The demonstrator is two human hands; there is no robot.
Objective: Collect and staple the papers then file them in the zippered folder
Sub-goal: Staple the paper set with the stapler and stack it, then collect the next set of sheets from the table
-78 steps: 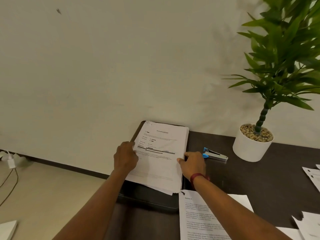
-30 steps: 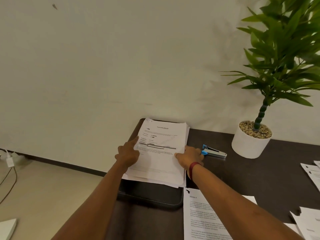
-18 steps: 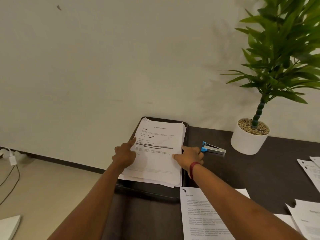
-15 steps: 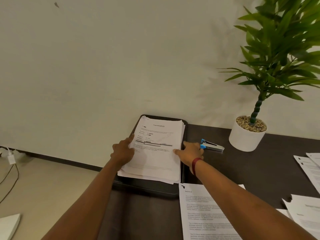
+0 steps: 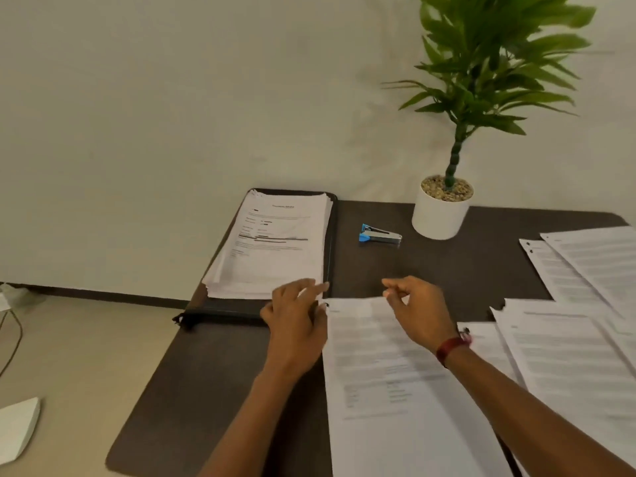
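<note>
1. The left hand (image 5: 296, 315) hangs with relaxed, nearly straight fingers at the near right corner of the paper stack (image 5: 275, 246) and holds nothing.
2. The right hand (image 5: 418, 311) has loosely curled fingers over the top edge of a loose sheet (image 5: 395, 373) and grips nothing; motion blur hides whether it touches the sheet.
3. The stack lies in the open black folder (image 5: 223, 309) at the worktop's (image 5: 447, 270) left end.
4. The stapler (image 5: 380, 234) lies between the folder and a white plant pot (image 5: 440, 215).
5. More papers (image 5: 585, 356) are spread on the right.
</note>
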